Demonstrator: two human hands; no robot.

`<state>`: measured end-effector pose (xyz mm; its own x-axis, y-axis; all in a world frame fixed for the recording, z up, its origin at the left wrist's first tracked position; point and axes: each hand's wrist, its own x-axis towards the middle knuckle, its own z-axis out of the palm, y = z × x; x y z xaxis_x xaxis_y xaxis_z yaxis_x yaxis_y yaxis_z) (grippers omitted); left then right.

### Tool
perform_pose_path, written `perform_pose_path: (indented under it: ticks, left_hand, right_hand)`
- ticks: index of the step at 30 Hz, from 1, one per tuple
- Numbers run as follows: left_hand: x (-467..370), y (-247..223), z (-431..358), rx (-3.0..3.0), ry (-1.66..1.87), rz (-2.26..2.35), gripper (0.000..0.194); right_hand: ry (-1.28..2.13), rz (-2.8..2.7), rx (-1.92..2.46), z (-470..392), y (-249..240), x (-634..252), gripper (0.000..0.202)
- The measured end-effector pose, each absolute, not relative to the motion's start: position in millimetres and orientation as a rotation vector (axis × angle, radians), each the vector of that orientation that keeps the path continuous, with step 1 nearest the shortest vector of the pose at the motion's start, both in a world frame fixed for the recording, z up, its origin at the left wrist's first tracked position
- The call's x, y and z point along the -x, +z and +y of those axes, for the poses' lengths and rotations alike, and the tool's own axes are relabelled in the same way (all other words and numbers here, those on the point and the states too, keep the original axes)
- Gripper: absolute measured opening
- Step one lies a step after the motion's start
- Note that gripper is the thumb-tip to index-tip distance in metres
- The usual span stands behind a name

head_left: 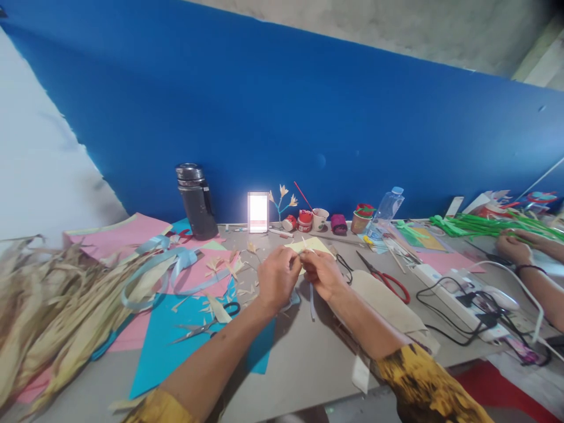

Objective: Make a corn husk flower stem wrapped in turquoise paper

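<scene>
Over the middle of the table, my left hand (pixel 277 277) and my right hand (pixel 324 275) meet with their fingertips pinched close together. A narrow pale strip (pixel 312 304) hangs below my right fingers. What my left fingers pinch is hidden. Behind both hands lies a yellow sheet (pixel 315 244). Left of my left hand, black-handled scissors (pixel 207 328) rest on blue paper (pixel 163 329), among pale husk scraps (pixel 218 267). Further left is a loop of light blue ribbon (pixel 176 264). A small stem with husk flowers (pixel 282 202) stands upright near the wall.
Dried husks (pixel 53 311) cover the left end. A dark flask (pixel 196 202), a bright screen (pixel 258 212), paint jars (pixel 304 221), a paper cup (pixel 320 220) and a tilted bottle (pixel 388 212) line the wall. To the right lie red-handled scissors (pixel 392 285), a power strip (pixel 453 299) and another person's hands (pixel 515 247).
</scene>
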<state>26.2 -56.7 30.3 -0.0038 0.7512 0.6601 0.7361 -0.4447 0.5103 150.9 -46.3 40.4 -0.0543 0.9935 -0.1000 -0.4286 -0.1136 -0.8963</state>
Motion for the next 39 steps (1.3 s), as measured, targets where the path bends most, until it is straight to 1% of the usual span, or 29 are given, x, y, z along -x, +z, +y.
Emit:
perform_pose_path:
  ticks: [4, 6, 8, 11, 17, 21, 23, 25, 28, 30, 34, 39]
  left_hand:
    - [-18, 29, -53, -2.405, 1.412, 1.774, 0.02]
    - [-14, 29, -52, -2.536, 1.325, 1.804, 0.023]
    - [-11, 28, -52, -2.679, 1.226, 1.783, 0.022]
    - [-8, 26, -53, -2.817, 1.166, 1.71, 0.017]
    - [-10, 24, -50, -2.837, 1.13, 1.744, 0.018]
    - [-9, 24, -44, -2.603, 1.259, 1.731, 0.02]
    - [-7, 25, -39, -2.341, 1.399, 1.646, 0.019]
    - [-4, 28, -35, -1.953, 1.496, 1.51, 0.015]
    - [-1, 31, -29, -1.367, 1.443, 1.239, 0.009]
    - [-1, 32, -27, -1.159, 1.377, 1.092, 0.015]
    - [-6, 36, -31, -1.107, 1.33, 1.006, 0.021]
    - [-9, 45, -40, -1.284, 1.266, 1.046, 0.018]
  right_hand:
    - [1.67, -0.741, 0.805, -46, 41, -154, 0.024]
    - [1.761, -0.692, 0.73, -45, 40, -157, 0.024]
    - [1.822, -0.639, 0.687, -42, 38, -160, 0.022]
    - [1.841, -0.59, 0.675, -40, 36, -163, 0.022]
    - [1.851, -0.605, 0.683, -44, 42, -164, 0.022]
    - [1.872, -0.637, 0.693, -49, 46, -164, 0.024]
    - [1.862, -0.692, 0.688, -51, 46, -164, 0.026]
    - [1.814, -0.776, 0.711, -52, 45, -163, 0.024]
    - [1.671, -0.894, 0.792, -52, 40, -161, 0.021]
    - [1.553, -0.938, 0.833, -50, 37, -160, 0.023]
    - [1.389, -0.998, 0.89, -45, 34, -160, 0.028]
    - [1.366, -1.062, 0.89, -45, 36, -161, 0.03]
